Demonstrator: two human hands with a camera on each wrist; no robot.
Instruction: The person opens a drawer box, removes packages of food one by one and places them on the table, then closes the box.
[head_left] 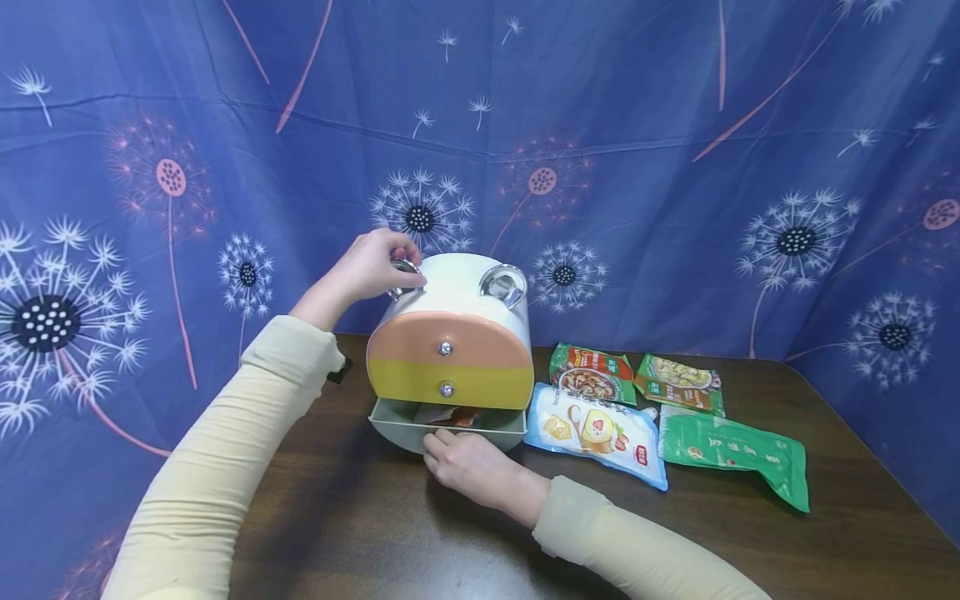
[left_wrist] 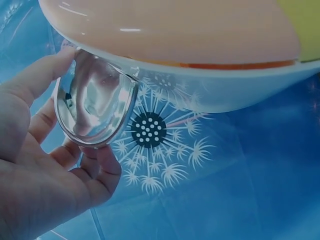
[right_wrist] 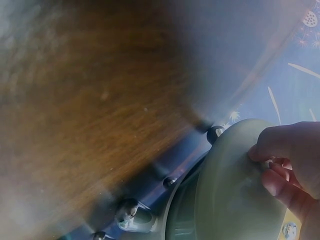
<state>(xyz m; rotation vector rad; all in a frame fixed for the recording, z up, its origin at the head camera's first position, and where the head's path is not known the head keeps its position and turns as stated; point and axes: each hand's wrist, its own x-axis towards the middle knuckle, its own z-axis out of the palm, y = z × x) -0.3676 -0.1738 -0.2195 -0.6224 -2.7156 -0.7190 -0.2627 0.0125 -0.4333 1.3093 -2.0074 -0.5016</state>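
Note:
A small rounded drawer box with a white body, peach, yellow and grey-green drawers and two silver ears stands on the table. My left hand grips the left silver ear, thumb on one side and fingers curled behind it. The bottom grey-green drawer is pulled out, with part of a packet showing inside. At its front, my right hand pinches the small knob, mostly hidden by the fingers. The upper two drawers are closed.
Right of the box lie a white and blue pouch, a green packet, a red and green packet and a green and brown packet. A blue dandelion-print cloth hangs behind the brown table.

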